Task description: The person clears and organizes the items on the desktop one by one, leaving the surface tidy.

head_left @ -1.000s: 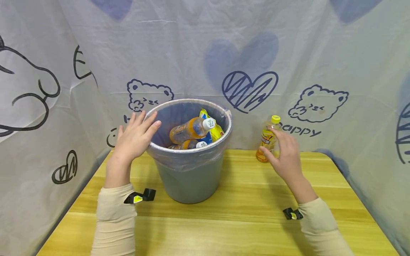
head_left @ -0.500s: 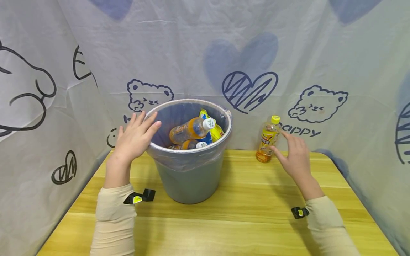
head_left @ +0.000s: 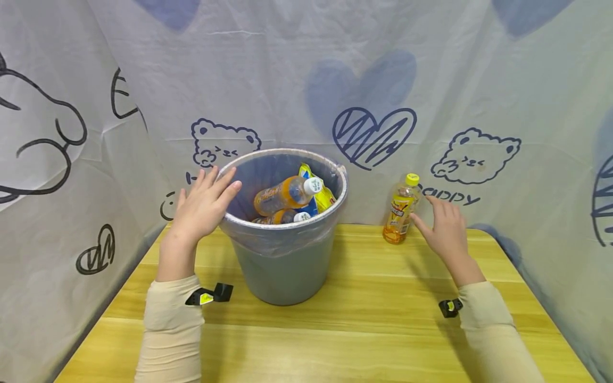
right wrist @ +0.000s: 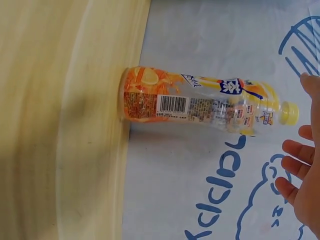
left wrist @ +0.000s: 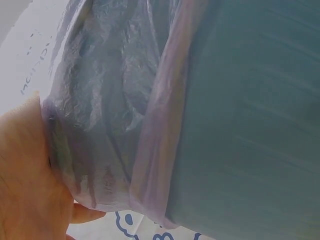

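Note:
A grey trash can [head_left: 284, 279] with a clear plastic liner [left wrist: 100, 100] folded over its rim stands left of the table's middle. My left hand [head_left: 203, 205] rests on its left rim with the fingers spread. In it lie orange-labelled bottles [head_left: 282, 196] with white caps and a yellow and blue packet [head_left: 322, 191]. Upright by the back edge stands a plastic drink bottle [head_left: 398, 213] with a yellow cap and orange label. Just right of that bottle, my right hand [head_left: 445, 226] hovers with thumb and fingers apart, holding nothing; the right wrist view shows a gap between them [right wrist: 305, 155].
The wooden table [head_left: 364, 340] reaches back to a white cloth backdrop [head_left: 287, 80] with printed hearts and bears. Similar cloth hangs along both sides. The trash can takes up the table's left-centre part.
My right hand has drawn away to the right from the upright drink bottle, which stays about where it was. My left hand has kept its place on the rim.

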Demonstrator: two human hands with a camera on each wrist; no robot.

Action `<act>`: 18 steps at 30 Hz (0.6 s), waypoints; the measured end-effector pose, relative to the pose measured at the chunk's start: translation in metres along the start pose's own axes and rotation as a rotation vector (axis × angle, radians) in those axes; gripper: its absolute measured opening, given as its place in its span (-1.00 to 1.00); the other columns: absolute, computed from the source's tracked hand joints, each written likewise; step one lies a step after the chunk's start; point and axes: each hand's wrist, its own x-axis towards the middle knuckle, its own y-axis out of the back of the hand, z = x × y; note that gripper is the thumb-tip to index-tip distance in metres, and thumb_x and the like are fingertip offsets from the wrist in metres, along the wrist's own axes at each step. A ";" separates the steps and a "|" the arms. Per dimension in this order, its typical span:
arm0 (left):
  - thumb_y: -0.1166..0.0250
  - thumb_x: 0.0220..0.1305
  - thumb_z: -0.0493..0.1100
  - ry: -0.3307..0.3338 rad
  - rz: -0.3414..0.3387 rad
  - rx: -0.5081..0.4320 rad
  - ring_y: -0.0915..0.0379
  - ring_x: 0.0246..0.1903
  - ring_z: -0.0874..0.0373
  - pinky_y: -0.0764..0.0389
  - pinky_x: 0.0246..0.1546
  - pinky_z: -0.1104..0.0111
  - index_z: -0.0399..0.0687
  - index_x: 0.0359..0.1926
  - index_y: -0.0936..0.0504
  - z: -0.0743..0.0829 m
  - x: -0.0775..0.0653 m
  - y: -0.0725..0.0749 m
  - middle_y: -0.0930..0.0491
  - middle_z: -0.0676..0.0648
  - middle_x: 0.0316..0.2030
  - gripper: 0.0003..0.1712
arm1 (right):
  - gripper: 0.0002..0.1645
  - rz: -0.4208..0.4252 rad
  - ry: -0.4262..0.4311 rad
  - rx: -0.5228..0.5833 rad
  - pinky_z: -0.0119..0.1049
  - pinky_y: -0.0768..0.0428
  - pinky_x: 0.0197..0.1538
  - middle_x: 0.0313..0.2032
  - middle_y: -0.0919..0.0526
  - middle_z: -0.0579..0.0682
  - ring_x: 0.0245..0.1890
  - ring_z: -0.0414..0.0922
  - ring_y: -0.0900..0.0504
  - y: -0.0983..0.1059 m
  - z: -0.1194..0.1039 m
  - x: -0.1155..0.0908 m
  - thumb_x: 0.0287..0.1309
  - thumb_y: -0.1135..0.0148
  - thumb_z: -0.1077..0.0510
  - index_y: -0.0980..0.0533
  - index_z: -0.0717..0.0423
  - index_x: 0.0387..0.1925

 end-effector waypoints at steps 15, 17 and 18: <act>0.46 0.36 0.51 -0.006 0.015 -0.005 0.55 0.54 -0.19 0.45 0.34 -0.40 0.34 0.54 0.08 -0.002 0.002 -0.002 0.31 -0.09 0.57 -0.16 | -0.08 -0.134 -0.114 -0.021 0.33 -0.25 0.26 0.26 -0.36 0.37 0.24 0.34 -0.29 -0.010 0.007 0.035 0.29 -0.05 -0.35 -0.25 0.29 0.34; 0.47 0.36 0.51 -0.006 0.016 -0.005 0.54 0.54 -0.19 0.45 0.34 -0.39 0.34 0.54 0.09 -0.002 0.002 -0.002 0.31 -0.09 0.57 -0.16 | -0.03 -0.170 -0.133 -0.029 0.34 -0.25 0.25 0.27 -0.34 0.39 0.25 0.36 -0.27 -0.011 0.007 0.038 0.27 -0.01 -0.41 -0.23 0.29 0.35; 0.47 0.36 0.51 -0.006 0.015 -0.006 0.55 0.54 -0.19 0.45 0.34 -0.39 0.35 0.54 0.10 -0.002 0.002 -0.002 0.31 -0.09 0.57 -0.16 | -0.01 -0.185 -0.138 -0.035 0.35 -0.25 0.24 0.27 -0.33 0.39 0.25 0.37 -0.26 -0.012 0.008 0.040 0.26 0.01 -0.43 -0.22 0.29 0.36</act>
